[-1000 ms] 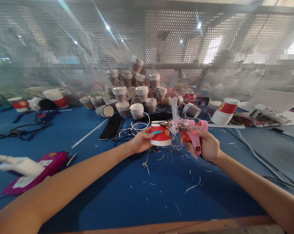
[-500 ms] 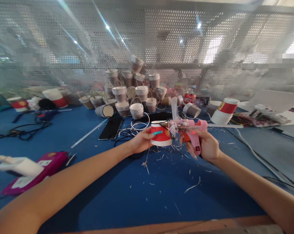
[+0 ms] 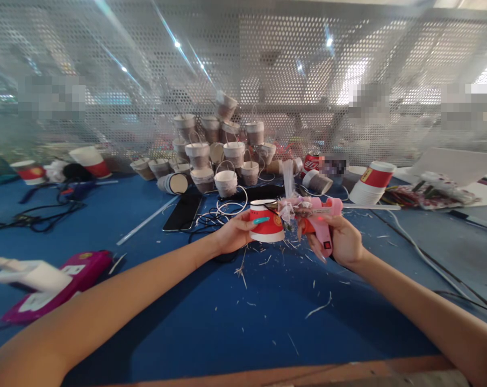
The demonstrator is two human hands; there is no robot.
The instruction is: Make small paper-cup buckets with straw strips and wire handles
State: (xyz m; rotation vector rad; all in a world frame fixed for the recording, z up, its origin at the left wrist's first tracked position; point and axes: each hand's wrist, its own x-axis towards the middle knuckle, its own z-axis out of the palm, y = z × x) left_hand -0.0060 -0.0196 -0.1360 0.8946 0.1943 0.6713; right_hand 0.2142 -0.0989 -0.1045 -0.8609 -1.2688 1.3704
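Observation:
My left hand (image 3: 235, 233) is closed on a red and white paper cup (image 3: 264, 228), its thumb across the side. In my right hand (image 3: 344, 240) is a pink hot glue gun (image 3: 322, 226), gripped by its handle. The gun's nozzle end, covered in stringy dried glue (image 3: 288, 207), points left at the cup's upper side; whether it touches cannot be made out. From the back of the gun a clear glue stick (image 3: 370, 207) sticks out.
Behind my hands small handled buckets (image 3: 226, 183) are piled up. A phone (image 3: 183, 212) and a glue stick (image 3: 147, 221) lie left, near a purple power strip (image 3: 86, 274). Stacked paper cups (image 3: 373, 183) stand right. Glue scraps and cables litter the blue table (image 3: 267, 328).
Almost nothing differs. Both hands keep hold of the cup and the glue gun in nearly the same place; the view has shifted very slightly.

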